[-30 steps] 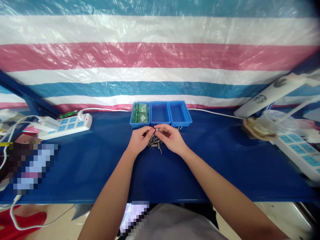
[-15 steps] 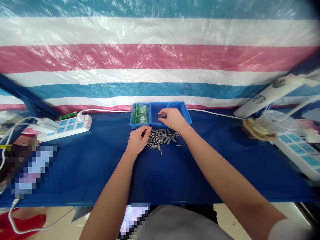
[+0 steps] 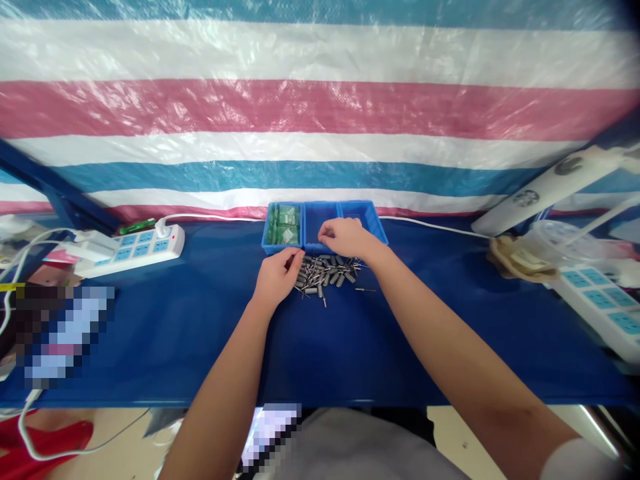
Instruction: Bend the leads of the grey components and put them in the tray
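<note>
A pile of small metal parts, grey cylinders mixed with thin silvery pins that look like blind rivets, lies on the blue tabletop. My left hand rests at the pile's left edge, thumb and fingers pinched together; anything between them is hidden. Above the front wall of the middle blue bin is my right hand, its fingers curled and closed; I cannot make out what they hold. The left bin contains green-and-clear packets. The right bin is partly covered by my right hand.
One loose pin lies right of the pile. A white power strip sits on the left, another on the right beside a clear plastic container. A white cable runs behind the bins. A striped sheet hangs at the back.
My right hand's fingers have come closer together and dipped slightly at the middle bin's front. My left hand keeps its pinch beside the pile. The whole view has shifted a little.
</note>
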